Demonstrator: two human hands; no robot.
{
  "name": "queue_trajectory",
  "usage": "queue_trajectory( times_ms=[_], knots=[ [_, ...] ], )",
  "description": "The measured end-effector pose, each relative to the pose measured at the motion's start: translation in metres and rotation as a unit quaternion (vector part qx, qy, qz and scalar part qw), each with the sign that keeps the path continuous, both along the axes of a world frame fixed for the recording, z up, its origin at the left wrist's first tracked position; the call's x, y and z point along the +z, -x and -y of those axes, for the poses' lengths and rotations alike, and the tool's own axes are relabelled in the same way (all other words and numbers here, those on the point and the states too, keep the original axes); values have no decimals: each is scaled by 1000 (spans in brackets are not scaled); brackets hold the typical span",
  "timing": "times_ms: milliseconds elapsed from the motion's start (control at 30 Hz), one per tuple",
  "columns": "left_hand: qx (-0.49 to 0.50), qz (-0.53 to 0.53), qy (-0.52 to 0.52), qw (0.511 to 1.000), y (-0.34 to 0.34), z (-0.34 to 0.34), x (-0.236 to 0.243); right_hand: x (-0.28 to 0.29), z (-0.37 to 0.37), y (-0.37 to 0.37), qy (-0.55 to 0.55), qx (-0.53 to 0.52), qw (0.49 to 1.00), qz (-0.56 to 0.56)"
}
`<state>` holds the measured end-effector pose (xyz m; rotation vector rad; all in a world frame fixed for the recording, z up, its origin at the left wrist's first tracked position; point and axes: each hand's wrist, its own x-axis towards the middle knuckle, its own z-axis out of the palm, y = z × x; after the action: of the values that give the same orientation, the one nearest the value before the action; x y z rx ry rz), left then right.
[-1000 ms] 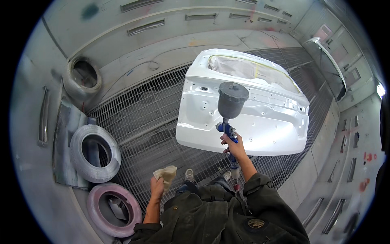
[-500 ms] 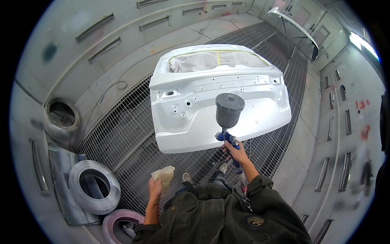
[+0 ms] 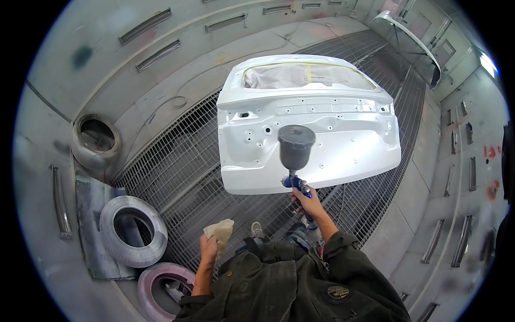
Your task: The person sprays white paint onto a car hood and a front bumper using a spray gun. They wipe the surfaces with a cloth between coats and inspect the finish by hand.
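Now the gun (image 3: 295,183) is showing farther toward 9 o'clock against the white panel (image 3: 322,121) than half a second ago, its grey cup (image 3: 296,147) overlapping the panel's lower middle; the view is swinging too, so part of that shift may be coming from the camera. For the work, this seems to be putting the gun before a slightly different stretch of panel, though no spray is showing. The right hand (image 3: 308,202) is grasping the gun; whether it is triggering, I cannot tell. The panel is stretching across 12 o'clock from the gun, above the grating (image 3: 188,180). At 8 o'clock, the left hand (image 3: 208,248) is gripping a pale cloth (image 3: 221,230), well apart from the panel. Farther out, a pink tyre (image 3: 147,287) is resting near 8, a grey tyre (image 3: 111,228) between 8 and 9, and a curved part (image 3: 416,44) is standing between 1 and 2.
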<state>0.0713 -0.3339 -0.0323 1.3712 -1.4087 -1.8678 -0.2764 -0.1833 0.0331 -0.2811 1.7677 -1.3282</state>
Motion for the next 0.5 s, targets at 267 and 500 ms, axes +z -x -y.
queue_trajectory(
  times_ms=[267,500],
  knots=[
    [62,34,1,998,-26,-15,3,-5,67,-20,45,90,995,-9],
    [46,31,8,998,-35,-20,1,19,86,-10,82,101,991,-33]
  ],
)
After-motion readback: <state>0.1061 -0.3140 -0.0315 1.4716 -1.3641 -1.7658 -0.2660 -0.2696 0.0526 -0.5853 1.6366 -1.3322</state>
